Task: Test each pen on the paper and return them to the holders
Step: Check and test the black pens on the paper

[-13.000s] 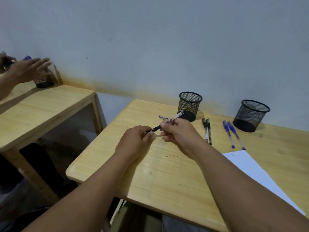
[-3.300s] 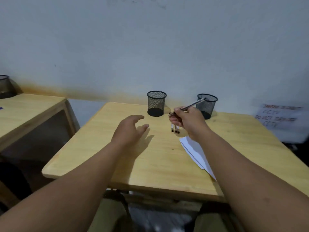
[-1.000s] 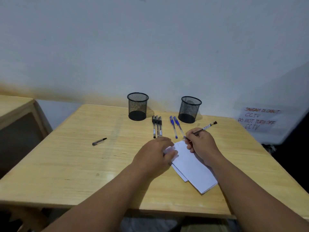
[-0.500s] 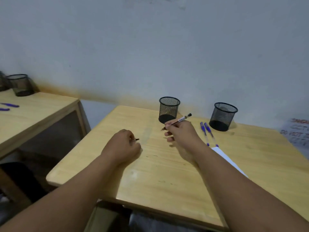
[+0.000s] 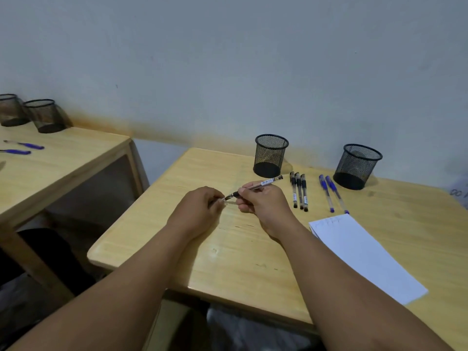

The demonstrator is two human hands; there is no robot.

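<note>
1. The right hand pinches a black pen between thumb and curled fingers, near its tip end; the barrel slants up and away to the right, its far end pointing toward the nearer mesh holder.
2. The left hand has its fingers curled, pinching a small clear piece at the pen's tip; it looks like the pen cap, though it is too small to tell for sure.
3. Both hands hover just above the table, knuckles up, fingertips nearly meeting at the pen's point; both forearms reach forward from the bottom of the view and converge.
4. Right of the hands, three black pens lie side by side on the table, and beyond them two blue pens.
5. Behind the pens stand two black mesh holders, one beyond the hands and one farther right.
6. A white paper with faint marks at its far end lies near the right forearm.
7. On a second table at left stand two more mesh holders and lie blue pens.
</note>
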